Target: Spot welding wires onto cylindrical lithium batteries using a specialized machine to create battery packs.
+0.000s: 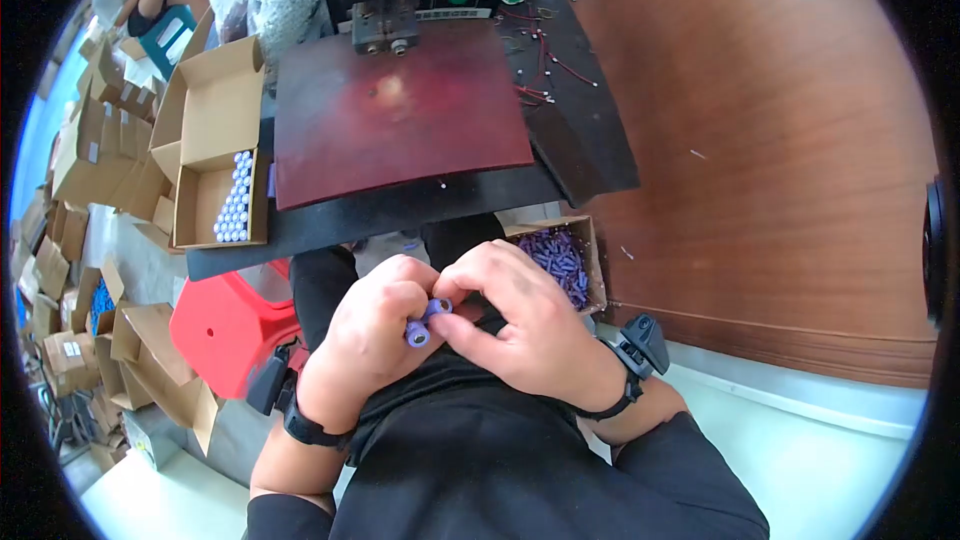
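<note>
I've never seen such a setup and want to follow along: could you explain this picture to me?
There is no robot: these are a person's bare left hand and right hand, seen from above by a wide camera worn on the head. Together they hold two small purple cylinders. Ahead is a black table with a dark red board on it and, to the right, thin red wires. An open cardboard box at the left contains more cylinders; a lower box on the right contains loose purple pieces.

Purple on cyls (418, 334); dk red w/ pale patch on board (400, 135); blk on counter (400, 224); tan on L-edge box (205, 202).
</note>
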Demonstrator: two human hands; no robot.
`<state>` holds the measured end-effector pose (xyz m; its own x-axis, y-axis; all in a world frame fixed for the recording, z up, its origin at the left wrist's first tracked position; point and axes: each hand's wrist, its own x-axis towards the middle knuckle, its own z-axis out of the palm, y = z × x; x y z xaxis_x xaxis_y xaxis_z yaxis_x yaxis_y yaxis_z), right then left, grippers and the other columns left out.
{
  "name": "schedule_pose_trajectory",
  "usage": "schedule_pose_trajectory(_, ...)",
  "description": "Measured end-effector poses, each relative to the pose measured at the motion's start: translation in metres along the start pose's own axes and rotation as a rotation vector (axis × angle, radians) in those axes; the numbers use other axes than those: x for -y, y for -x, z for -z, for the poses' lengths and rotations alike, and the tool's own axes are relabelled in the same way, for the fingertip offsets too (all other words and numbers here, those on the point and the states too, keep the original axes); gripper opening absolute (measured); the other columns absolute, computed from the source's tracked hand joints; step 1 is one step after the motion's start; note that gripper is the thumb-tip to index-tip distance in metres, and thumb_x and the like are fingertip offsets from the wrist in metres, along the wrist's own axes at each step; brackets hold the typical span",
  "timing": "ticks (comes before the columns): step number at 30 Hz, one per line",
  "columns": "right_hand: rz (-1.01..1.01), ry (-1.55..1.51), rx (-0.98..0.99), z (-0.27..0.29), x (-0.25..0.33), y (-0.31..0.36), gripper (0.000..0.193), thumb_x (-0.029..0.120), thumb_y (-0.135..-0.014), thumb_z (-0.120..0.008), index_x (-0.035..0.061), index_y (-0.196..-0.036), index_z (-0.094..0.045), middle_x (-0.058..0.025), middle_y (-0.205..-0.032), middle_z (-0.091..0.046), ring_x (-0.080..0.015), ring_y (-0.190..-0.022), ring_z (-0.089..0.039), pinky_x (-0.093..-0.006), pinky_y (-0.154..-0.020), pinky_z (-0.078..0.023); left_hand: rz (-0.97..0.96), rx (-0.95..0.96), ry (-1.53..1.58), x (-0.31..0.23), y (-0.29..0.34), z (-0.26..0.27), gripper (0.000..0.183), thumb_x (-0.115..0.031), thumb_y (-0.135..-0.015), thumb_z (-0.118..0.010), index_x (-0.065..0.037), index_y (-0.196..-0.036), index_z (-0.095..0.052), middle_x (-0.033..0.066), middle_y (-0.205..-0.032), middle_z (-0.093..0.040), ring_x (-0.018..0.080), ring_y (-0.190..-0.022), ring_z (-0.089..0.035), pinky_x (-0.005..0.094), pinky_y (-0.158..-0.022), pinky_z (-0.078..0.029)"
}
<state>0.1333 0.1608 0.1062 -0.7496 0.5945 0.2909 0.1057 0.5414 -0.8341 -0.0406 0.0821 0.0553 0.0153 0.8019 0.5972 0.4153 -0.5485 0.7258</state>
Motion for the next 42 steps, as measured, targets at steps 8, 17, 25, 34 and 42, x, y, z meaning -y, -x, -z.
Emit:
schedule_pose_trajectory(8, 0.051, 0.238, -0.079, 0.010, -0.016, -0.003, 0.026, 0.001, -0.078, -0.076, 0.0027, -0.099, -0.060, -0.0108, -0.089, -0.060, -0.0302, -0.082, -0.060, -0.0402, -0.077, -0.050, 0.197, 0.188, -0.247, 0.001, -0.011, -0.009, 0.037, 0.000, -0.077, -0.074, -0.004, -0.111, -0.062, 0.0114, -0.095, -0.068, 0.0306, -0.077, -0.069, 0.0366, -0.062, -0.056)
schedule_pose_trajectory(17, -0.119, 0.136, -0.359, 0.072, -0.108, -0.093, 0.018, 0.011, -0.093, -0.068, 0.0005, -0.107, -0.067, -0.0112, -0.101, -0.066, -0.0186, -0.094, -0.065, -0.0318, -0.086, -0.051, 0.287, -0.114, -0.426, 0.014, -0.050, 0.031, 0.029, -0.005, -0.080, -0.080, -0.001, -0.108, -0.074, 0.0143, -0.102, -0.068, 0.0287, -0.089, -0.067, 0.0361, -0.075, -0.055)
schedule_pose_trajectory(25, -0.212, 0.901, 0.045, 0.088, -0.247, -0.134, 0.016, 0.013, -0.087, -0.067, 0.0019, -0.099, -0.070, -0.0178, -0.100, -0.066, -0.0400, -0.097, -0.064, -0.0482, -0.083, -0.053, 0.427, -0.204, -0.331, 0.096, -0.094, 0.042, 0.024, -0.013, -0.089, -0.076, 0.000, -0.108, -0.070, 0.0131, -0.100, -0.066, 0.0306, -0.088, -0.066, 0.0367, -0.079, -0.053)
schedule_pose_trajectory(34, -0.093, 0.973, 0.049, 0.090, -0.262, -0.143, 0.008, 0.012, -0.089, -0.066, 0.0058, -0.094, -0.068, -0.0146, -0.093, -0.064, -0.0372, -0.092, -0.063, -0.0474, -0.079, -0.053, 0.443, -0.222, -0.299, 0.103, -0.097, 0.051, 0.024, -0.015, -0.090, -0.076, 0.000, -0.107, -0.070, 0.0128, -0.099, -0.066, 0.0317, -0.088, -0.066, 0.0371, -0.080, -0.053)
schedule_pose_trajectory(42, -0.019, 1.084, 0.073, 0.098, -0.268, -0.139, 0.003, 0.010, -0.085, -0.065, 0.0085, -0.086, -0.068, -0.0122, -0.094, -0.065, -0.0349, -0.091, -0.063, -0.0473, -0.076, -0.053, 0.448, -0.238, -0.322, 0.100, -0.097, 0.047, 0.025, -0.020, -0.091, -0.075, -0.001, -0.106, -0.071, 0.0138, -0.099, -0.066, 0.0340, -0.090, -0.066, 0.0395, -0.082, -0.053)
